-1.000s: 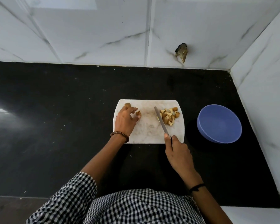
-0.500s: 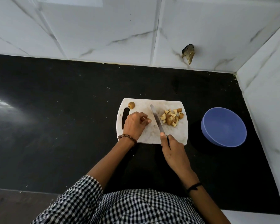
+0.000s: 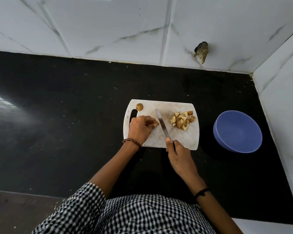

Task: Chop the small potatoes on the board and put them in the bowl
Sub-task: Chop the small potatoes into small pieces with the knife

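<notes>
Board: the white cutting board (image 3: pixel 161 135) lies on the black desk (image 3: pixel 74 115) straight ahead of the person, with its handle slot at the left end; that keeps both hands over it without reaching.
Left hand: the left hand (image 3: pixel 139 128) rests on the left part of the board, fingers curled together and pinched on a small potato (image 3: pixel 156 122) that shows just past the fingertips; the grip looks meant to stop the round piece rolling under the blade.
Right hand: the right hand (image 3: pixel 179 156) is closed around the handle of the knife (image 3: pixel 162 124) at the near edge of the board, forefinger laid along the top; the blade runs far and a little left, just right of the pinched potato, so the cut can fall beside the fingertips.
Cut pieces: a heap of chopped potato pieces (image 3: pixel 182 121) sits on the right part of the board, right of the blade; pushed there, I judge, to clear the cutting spot and lie nearest the bowl.
Whole potato: one uncut potato (image 3: pixel 139 106) waits at the far left corner, apart from the hand.
Bowl: the blue bowl (image 3: pixel 238 131) stands on the desk right of the board; nothing shows in it.
Stage: chopping is not yet done; the transfer has not begun.
</notes>
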Motion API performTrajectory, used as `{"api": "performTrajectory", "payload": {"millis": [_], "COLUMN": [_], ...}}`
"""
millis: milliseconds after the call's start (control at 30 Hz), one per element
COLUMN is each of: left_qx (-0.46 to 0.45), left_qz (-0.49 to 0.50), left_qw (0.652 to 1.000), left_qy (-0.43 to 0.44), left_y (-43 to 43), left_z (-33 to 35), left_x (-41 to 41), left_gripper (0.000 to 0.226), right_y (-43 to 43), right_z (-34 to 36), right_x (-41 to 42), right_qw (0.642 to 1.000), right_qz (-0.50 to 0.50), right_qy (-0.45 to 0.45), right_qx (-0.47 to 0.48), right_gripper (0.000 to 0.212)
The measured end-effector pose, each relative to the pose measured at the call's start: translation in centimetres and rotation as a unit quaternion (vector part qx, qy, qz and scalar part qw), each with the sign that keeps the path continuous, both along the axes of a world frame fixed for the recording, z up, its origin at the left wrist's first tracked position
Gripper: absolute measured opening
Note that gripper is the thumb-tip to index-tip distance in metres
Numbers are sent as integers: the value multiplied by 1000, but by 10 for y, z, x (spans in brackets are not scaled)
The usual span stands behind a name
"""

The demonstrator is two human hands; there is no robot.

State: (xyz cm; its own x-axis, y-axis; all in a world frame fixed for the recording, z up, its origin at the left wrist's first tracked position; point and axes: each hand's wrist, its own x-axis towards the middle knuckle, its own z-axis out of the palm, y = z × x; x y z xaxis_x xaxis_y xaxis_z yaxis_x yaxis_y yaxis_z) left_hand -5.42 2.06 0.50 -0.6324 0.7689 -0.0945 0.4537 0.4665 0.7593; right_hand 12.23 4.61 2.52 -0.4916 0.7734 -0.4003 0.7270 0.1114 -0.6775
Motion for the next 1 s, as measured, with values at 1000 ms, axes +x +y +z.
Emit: {"api": "performTrajectory", "payload": {"millis": [1000], "left_qx": [-26], "left_qz": [0], "left_qw": [999], "left_qy": [-30], "left_y": [5], "left_z": [8], "left_x": [-2], "left_gripper": [14], "right_y": [-7], "right_z": [-10], "right_x": [-21], "right_qw": [998], "right_qz": [38], "right_qy": [-56], "right_qx": [-16], "right_gripper": [51]}}
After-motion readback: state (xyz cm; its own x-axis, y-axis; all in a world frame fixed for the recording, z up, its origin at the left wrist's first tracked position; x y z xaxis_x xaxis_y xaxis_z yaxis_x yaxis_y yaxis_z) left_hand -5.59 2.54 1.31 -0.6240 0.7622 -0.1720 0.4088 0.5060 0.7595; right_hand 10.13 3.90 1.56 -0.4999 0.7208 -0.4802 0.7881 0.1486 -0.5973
